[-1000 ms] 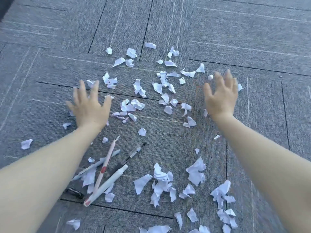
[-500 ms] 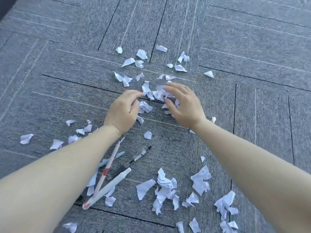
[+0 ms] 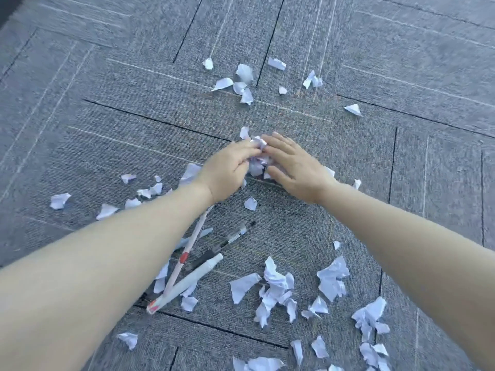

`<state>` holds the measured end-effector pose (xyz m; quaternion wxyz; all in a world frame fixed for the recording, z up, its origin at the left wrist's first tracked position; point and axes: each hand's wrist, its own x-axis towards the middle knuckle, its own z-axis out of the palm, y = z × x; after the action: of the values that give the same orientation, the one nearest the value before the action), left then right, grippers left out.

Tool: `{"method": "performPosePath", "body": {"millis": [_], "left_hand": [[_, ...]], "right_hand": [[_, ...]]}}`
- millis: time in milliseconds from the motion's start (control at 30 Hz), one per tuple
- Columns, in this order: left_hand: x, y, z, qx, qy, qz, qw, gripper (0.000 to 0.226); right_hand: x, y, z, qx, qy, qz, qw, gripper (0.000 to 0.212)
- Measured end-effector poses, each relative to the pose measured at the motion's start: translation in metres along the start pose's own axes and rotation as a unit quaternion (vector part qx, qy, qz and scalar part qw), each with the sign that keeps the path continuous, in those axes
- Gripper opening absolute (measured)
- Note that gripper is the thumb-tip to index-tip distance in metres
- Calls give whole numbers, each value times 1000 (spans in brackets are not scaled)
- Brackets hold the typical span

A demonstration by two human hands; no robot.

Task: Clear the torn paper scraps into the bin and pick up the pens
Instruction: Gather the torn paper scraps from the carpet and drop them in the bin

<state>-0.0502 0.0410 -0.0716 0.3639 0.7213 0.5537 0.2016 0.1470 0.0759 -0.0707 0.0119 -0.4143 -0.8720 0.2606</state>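
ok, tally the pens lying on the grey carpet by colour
Thin white pen with a red band: 1
Thick white pen with a red end: 1
Pale grey-blue pen: 1
Clear pen with black ends: 1
Total: 4 in view

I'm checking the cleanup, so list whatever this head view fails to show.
- Bin: nowhere in the head view.
- Gathered scraps: mostly hidden between the left hand and right hand.
- Pens: lower ends covered by the left forearm; their count is unclear.
- Bottom scraps: cut off by the frame's edge.
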Motion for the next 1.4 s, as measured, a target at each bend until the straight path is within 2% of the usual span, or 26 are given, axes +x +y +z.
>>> {"method": "performPosePath", "body": {"millis": [67,133,167,200,267,333,400,500,600,667,733,833,933,1067,1233,1300,1400], "left_hand": [[-31,4,9,20,-10,46,999,41],[-51,6,10,32,2,80,996,38],[-55,6,9,53,35,83,995,37],[-56,5,9,93,83,59,990,38],[-50,4,8,189,130,-80,970,44],[-38,6,10,228,64,-215,948,58],[-31,11,19,248,6,-236,939,68],[-37,29,36,260,-29,-176,949,72],[-59,49,57,226,-52,-80,969,64],[-72,61,67,155,-54,-17,986,59],[-81,70,77,104,-60,27,992,58],[-98,74,92,112,-59,56,990,62],[-124,78,106,108,-88,96,986,61],[-161,76,109,137,-102,138,976,68],[-199,69,112,228,-149,120,955,111],[-205,65,120,265,-154,116,945,112],[-195,56,123,286,-123,140,940,97]], "right_hand": [[-31,-5,0,1,4,-34,999,49],[-57,-1,-1,-3,75,-40,996,47],[-66,6,-1,-7,117,-1,993,48],[-72,16,-1,-10,145,61,987,50],[-80,31,2,-2,139,173,975,57],[-83,31,9,6,97,188,977,65],[-83,17,18,18,63,134,989,71],[-92,-9,34,47,48,51,996,69],[-114,-24,41,107,93,12,990,51],[-130,-30,43,115,157,18,981,41],[-142,-25,45,91,200,68,973,41],[-164,-17,50,49,130,128,982,59],[-195,-26,64,78,78,74,991,62],[-234,-49,80,130,85,40,987,65],[-266,-70,108,15,63,13,998,97],[-268,-73,117,-58,52,5,997,100],[-256,-68,119,-108,74,5,991,88]]}}
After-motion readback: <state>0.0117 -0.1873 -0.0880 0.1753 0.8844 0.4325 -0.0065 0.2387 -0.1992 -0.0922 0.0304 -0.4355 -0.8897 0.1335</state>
